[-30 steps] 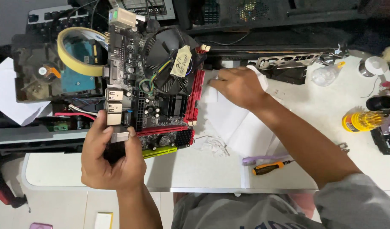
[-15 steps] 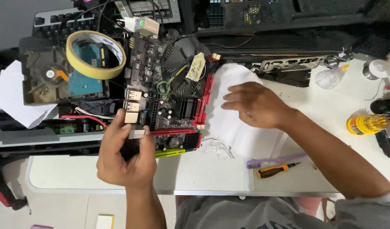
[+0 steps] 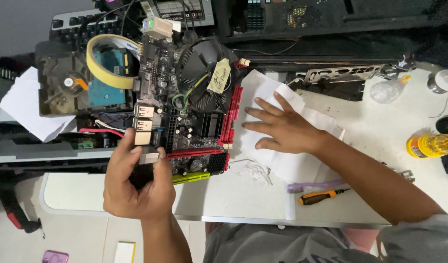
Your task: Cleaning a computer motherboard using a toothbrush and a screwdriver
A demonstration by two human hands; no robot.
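A black and red motherboard (image 3: 185, 126) with a round cooler fan (image 3: 202, 78) stands tilted at the table's left side. My left hand (image 3: 136, 182) grips its near left corner by the metal port block. My right hand (image 3: 282, 129) lies flat, fingers spread, on a white paper sheet (image 3: 275, 90) just right of the board, holding nothing. A small yellowish note (image 3: 218, 75) is stuck on the fan.
A hard drive with a yellow ribbon cable (image 3: 99, 68) sits left of the board. An orange-handled screwdriver (image 3: 324, 196) and a purple tool (image 3: 314, 185) lie near the front edge. A yellow bottle (image 3: 428, 145), a clear bottle (image 3: 389, 89) and a metal bracket (image 3: 343, 74) are at the right.
My right hand let go of the board's right edge and moved right onto the white paper, flattening out. My left hand kept its hold on the board.
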